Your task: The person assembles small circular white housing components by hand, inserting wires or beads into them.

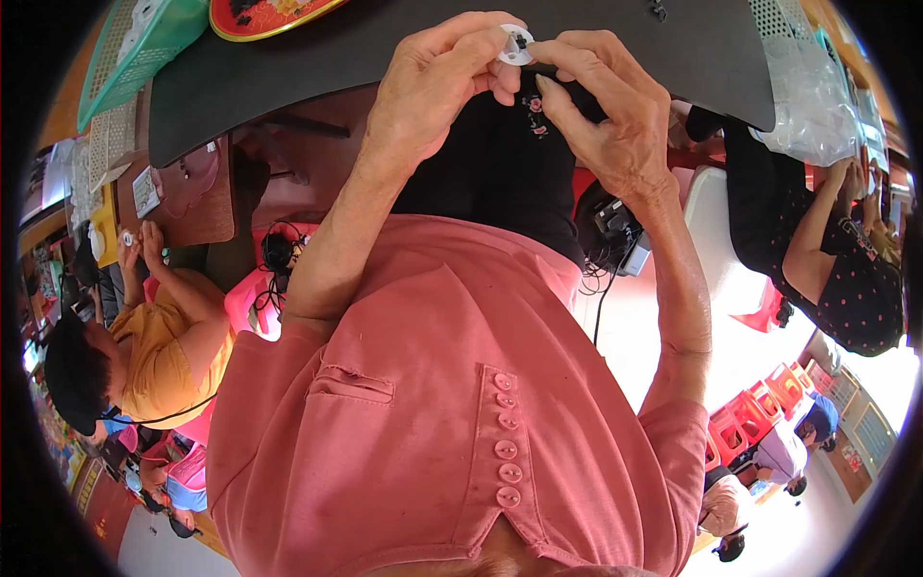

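Observation:
My left hand (pixel 437 82) pinches a small round white plastic disc (pixel 511 56) between thumb and fingers, above the near edge of the black table. Small black pieces (pixel 522 42) sit on the disc's face; their exact kind is too small to tell. At the disc's right edge is my right hand (pixel 611 101). Its index fingertip touches or nearly touches the rim, while the thumb stands apart below. No object shows between that thumb and finger.
The black table (pixel 288 72) carries a red tray (pixel 274 19) with small parts and a green basket (pixel 144 48) at the far left. A clear plastic bag (pixel 808 106) hangs at the right. People sit close on both sides; red stools (pixel 760 409) stand behind right.

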Tool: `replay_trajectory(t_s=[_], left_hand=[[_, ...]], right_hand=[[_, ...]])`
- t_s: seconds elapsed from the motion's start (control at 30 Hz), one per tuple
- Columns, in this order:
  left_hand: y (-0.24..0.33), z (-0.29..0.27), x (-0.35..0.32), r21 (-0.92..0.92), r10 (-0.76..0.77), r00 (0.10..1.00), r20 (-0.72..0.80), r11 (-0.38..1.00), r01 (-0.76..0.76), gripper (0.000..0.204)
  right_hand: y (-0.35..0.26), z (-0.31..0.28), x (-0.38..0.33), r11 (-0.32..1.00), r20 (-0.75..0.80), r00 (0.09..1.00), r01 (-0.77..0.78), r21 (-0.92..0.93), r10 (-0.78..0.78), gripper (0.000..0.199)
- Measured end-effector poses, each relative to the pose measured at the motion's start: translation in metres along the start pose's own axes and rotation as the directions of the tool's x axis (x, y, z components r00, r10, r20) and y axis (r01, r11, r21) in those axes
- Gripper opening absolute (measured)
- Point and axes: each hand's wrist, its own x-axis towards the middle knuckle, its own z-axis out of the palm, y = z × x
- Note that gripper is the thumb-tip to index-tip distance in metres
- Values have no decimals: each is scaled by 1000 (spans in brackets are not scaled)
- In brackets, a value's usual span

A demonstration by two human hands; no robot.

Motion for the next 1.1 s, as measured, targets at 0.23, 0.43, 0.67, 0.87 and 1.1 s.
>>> replay_trajectory(t_s=[0.23, 0.43, 0.67, 0.87, 1.1], left_hand=[[-1, 5, 0, 87, 43, 998, -40, 995, -39, 27], [-4, 1, 1, 63, 27, 999, -17, 998, -26, 28], [-4, 2, 3, 6, 2, 1000, 1, 1000, -2, 29], [-5, 7, 2, -5, 35, 998, -43, 999, -35, 28], [-6, 13, 4, 51, 76, 996, -53, 996, -73, 28]], right_hand=[[3, 5, -2, 995, -18, 1000, 15, -95, -16, 29], [1, 3, -1, 999, -5, 999, -46, 16, 46, 29], [3, 9, -2, 999, -48, 998, -36, -17, 35, 30], [0, 5, -2, 993, -57, 997, 49, -104, -55, 30], [7, 11, -5, 999, -124, 992, -8, -38, 3, 29]])
